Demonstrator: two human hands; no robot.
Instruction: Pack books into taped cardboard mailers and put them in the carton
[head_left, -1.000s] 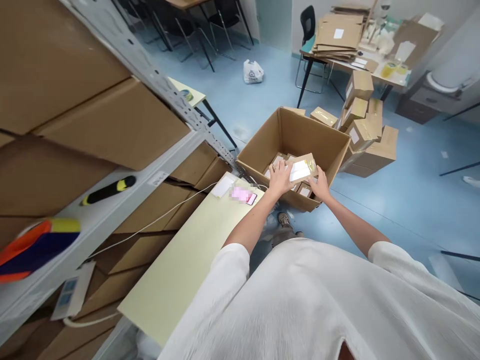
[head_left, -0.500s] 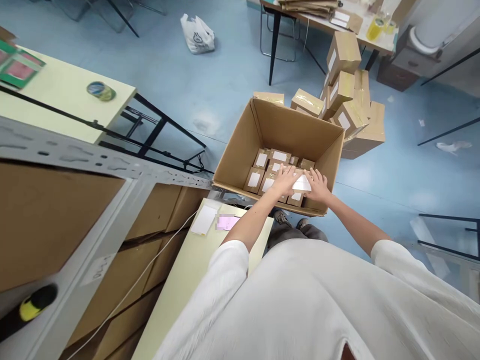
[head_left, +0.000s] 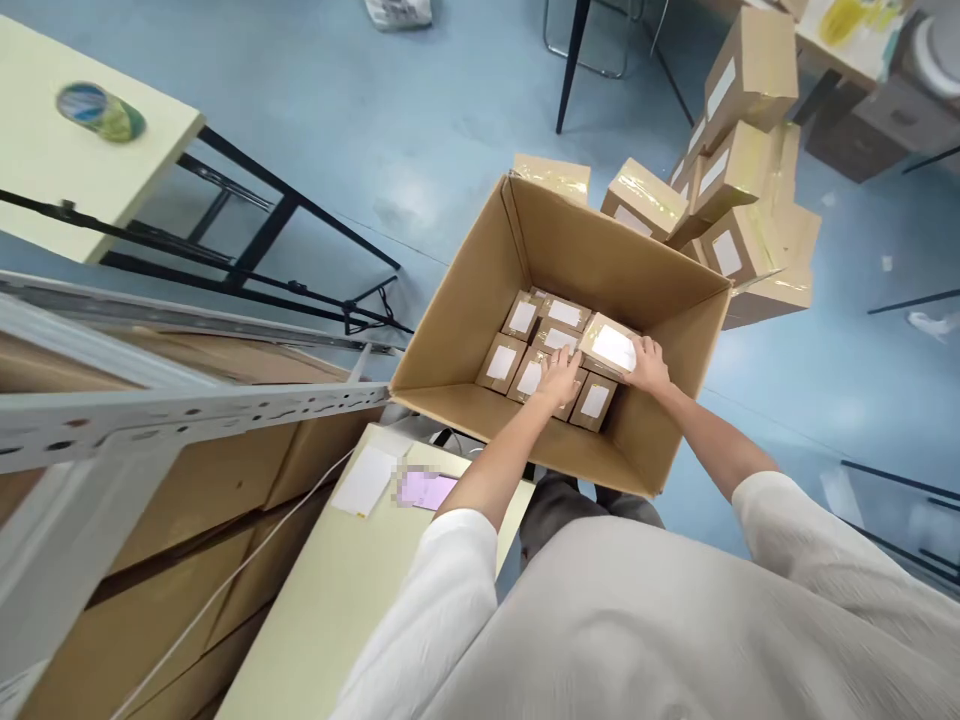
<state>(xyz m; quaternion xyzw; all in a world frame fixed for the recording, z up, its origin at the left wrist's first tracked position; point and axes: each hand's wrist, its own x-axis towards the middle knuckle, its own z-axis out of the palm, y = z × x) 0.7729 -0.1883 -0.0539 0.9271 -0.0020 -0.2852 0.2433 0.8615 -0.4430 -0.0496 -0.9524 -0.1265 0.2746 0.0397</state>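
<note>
- Take the clock face as centred on the large carton [head_left: 487, 300], with twelve away from you.
- Your right hand [head_left: 648, 366] has its fingers curled over the three o'clock end of the top box [head_left: 606, 343], grasping it beside its white label.
- Your left hand [head_left: 558, 380] is released, fingers loosely spread and pointing to one o'clock, the tips at the near left corner of the top box; you cannot tell whether they press on it.
- The top box lies inside the large carton, just toward three o'clock from the middle and higher than the small boxes [head_left: 501, 363] around it. It is taped, with its label facing up.
- Those small boxes stand close together on the carton's bottom, most showing white labels; your left hand partly hides some.
- Outside the carton, one taped box [head_left: 553, 178] is at twelve o'clock, another [head_left: 645, 200] at one, and a stack of boxes [head_left: 750, 150] at two.
- Between seven and eight o'clock, the pale table [head_left: 322, 600] bears a white sheet [head_left: 365, 480] and a pink, partly blurred item [head_left: 427, 489].
- At eight o'clock, a metal rack [head_left: 112, 520] holds large brown cartons [head_left: 202, 490].
- Toward ten o'clock, a tape roll [head_left: 101, 111] lies on the far table [head_left: 45, 170].
</note>
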